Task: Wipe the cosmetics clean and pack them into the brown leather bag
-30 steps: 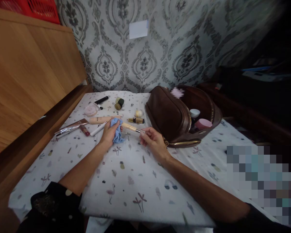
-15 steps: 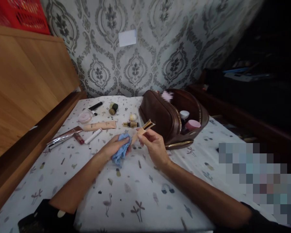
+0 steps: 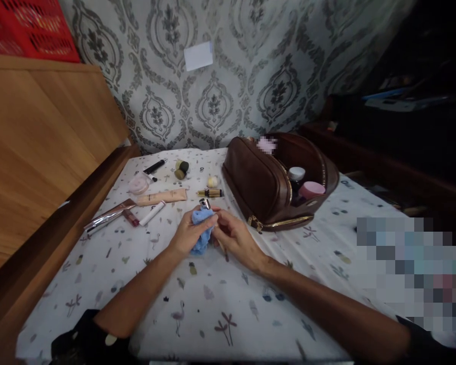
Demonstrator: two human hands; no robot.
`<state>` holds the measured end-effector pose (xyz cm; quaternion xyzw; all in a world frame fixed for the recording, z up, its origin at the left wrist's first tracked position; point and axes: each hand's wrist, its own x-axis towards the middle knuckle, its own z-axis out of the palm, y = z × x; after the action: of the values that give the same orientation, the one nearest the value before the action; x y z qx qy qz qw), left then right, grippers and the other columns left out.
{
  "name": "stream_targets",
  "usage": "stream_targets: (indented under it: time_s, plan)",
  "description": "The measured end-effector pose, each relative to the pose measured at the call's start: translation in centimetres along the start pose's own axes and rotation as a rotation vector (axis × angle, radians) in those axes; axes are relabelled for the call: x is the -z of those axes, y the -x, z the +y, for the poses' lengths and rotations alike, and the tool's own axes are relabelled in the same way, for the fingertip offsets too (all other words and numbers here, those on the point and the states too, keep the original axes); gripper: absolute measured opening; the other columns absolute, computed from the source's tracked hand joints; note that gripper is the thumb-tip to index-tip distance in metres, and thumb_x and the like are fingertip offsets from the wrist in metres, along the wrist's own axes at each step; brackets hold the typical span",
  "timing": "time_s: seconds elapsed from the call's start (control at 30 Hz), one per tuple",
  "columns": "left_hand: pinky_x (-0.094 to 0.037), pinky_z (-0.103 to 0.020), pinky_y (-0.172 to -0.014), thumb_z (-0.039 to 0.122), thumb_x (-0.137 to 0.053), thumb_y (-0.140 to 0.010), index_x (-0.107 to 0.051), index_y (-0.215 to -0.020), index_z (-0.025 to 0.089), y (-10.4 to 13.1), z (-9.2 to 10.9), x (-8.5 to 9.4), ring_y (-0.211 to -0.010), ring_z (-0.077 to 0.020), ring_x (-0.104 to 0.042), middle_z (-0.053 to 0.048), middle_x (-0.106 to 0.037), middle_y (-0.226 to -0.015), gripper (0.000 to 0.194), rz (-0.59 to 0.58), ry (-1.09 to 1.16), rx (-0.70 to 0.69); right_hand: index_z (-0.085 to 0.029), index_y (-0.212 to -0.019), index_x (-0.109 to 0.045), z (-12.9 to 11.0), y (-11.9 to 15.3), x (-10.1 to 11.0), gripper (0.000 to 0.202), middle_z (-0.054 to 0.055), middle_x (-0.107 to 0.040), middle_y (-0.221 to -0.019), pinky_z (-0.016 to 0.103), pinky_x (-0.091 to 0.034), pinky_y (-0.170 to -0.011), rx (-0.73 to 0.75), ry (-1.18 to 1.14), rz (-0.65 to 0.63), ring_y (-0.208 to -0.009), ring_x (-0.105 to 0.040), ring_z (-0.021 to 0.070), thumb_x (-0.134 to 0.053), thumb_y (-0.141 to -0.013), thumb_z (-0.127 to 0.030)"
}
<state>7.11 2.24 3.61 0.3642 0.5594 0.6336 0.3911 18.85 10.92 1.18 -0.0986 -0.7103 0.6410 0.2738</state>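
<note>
Left hand gripping blue cloth around a cosmetic tube; right hand pinching that tube, above the surface.

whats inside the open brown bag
Inside the brown leather toiletry bag a pink-lidded jar and a white-capped jar show; anything deeper is hidden by its walls.

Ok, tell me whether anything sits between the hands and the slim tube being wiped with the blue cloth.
Nothing visible stands between them. The left hand presses the blue cloth around the slim tube, and the right hand grips the tube directly. The brown bag and the other cosmetics lie apart, farther back.
</note>
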Motion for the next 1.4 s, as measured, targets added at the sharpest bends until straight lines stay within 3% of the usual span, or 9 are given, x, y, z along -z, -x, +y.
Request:
stream_targets:
  time_s: [0.2, 0.3, 0.47, 0.8, 1.0, 1.1, 1.2, 1.4]
  plan:
    - [-0.051, -0.027, -0.043, 0.056, -0.079, -0.065, -0.069, -0.096, 0.015, -0.2, -0.3, 1.0, -0.043, -0.0144, -0.058, 0.003, -0.058, -0.052, 0.052, -0.09, 0.185, 0.114, -0.018, -0.084, -0.058, -0.9, -0.2, 0.3, 0.041, -0.001, -0.062, -0.072, 0.024, -0.045, -0.053, -0.171, -0.297, -0.159, -0.055, -0.058, 0.0112, -0.07, -0.079, -0.057]
    - [-0.052, -0.028, -0.044, 0.056, -0.078, -0.067, -0.068, -0.098, 0.014, -0.3, -0.2, 1.4, -0.042, -0.0148, -0.059, 0.003, -0.058, -0.053, 0.053, -0.151, 0.239, 0.142, -0.017, -0.081, -0.061, -1.2, -0.3, 0.5, 0.039, 0.001, -0.065, -0.072, 0.021, -0.042, -0.047, -0.267, -0.452, -0.205, -0.054, -0.059, 0.0109, -0.074, -0.077, -0.054]
    - [-0.047, -0.022, -0.043, 0.05, -0.083, -0.065, -0.066, -0.093, 0.015, -0.4, 0.0, 1.8, -0.042, -0.0106, -0.057, 0.008, -0.05, -0.054, 0.048, -0.147, 0.328, 0.151, -0.016, -0.085, -0.064, -1.2, -0.3, 0.5, 0.041, 0.001, -0.067, -0.066, 0.022, -0.043, -0.044, -0.392, -0.629, -0.288, -0.048, -0.056, 0.0106, -0.073, -0.077, -0.056]
    - [-0.048, -0.018, -0.051, 0.041, -0.093, -0.051, -0.064, -0.077, 0.014, -1.0, -0.8, 2.2, -0.055, -0.0082, -0.059, 0.003, -0.063, -0.064, 0.047, 0.02, 0.325, 0.062, -0.02, -0.084, -0.051, -0.2, -0.4, 0.0, 0.043, -0.005, -0.065, -0.062, 0.017, -0.038, -0.039, -0.369, -0.546, -0.199, -0.043, -0.053, 0.0069, -0.079, -0.075, -0.05]
    - [-0.047, -0.018, -0.049, 0.039, -0.092, -0.053, -0.062, -0.072, 0.014, -1.0, -0.7, 2.5, -0.052, -0.0084, -0.057, 0.003, -0.062, -0.06, 0.043, -0.015, 0.304, 0.037, -0.018, -0.084, -0.055, -0.6, -0.3, 0.0, 0.043, -0.002, -0.067, -0.065, 0.018, -0.037, -0.04, -0.381, -0.619, -0.268, -0.045, -0.054, 0.0066, -0.076, -0.077, -0.054]
    - [-0.048, -0.019, -0.048, 0.044, -0.089, -0.058, -0.065, -0.084, 0.016, -1.1, -0.5, 2.6, -0.051, -0.0094, -0.058, 0.003, -0.063, -0.062, 0.045, -0.027, 0.323, 0.041, -0.017, -0.083, -0.057, -0.5, -0.3, 0.0, 0.044, -0.001, -0.067, -0.065, 0.018, -0.037, -0.041, -0.383, -0.625, -0.236, -0.046, -0.054, 0.0069, -0.075, -0.077, -0.056]
    - [-0.048, -0.018, -0.051, 0.049, -0.086, -0.062, -0.066, -0.098, 0.019, -1.3, -0.3, 2.8, -0.054, -0.0082, -0.057, 0.005, -0.063, -0.066, 0.051, 0.088, 0.331, -0.021, -0.016, -0.082, -0.058, -0.2, -0.4, 0.1, 0.044, 0.0, -0.066, -0.065, 0.017, -0.033, -0.039, -0.393, -0.582, -0.198, -0.047, -0.054, 0.0072, -0.076, -0.075, -0.056]
    - [-0.042, -0.017, -0.046, 0.047, -0.088, -0.056, -0.068, -0.08, 0.015, -1.6, 0.2, 3.4, -0.051, -0.0069, -0.051, 0.004, -0.058, -0.058, 0.045, 0.186, 0.2, -0.02, -0.014, -0.086, -0.064, 0.1, -0.4, 0.2, 0.05, -0.001, -0.063, -0.061, 0.018, -0.026, -0.035, -0.44, -0.555, -0.199, -0.043, -0.048, 0.0062, -0.077, -0.072, -0.06]
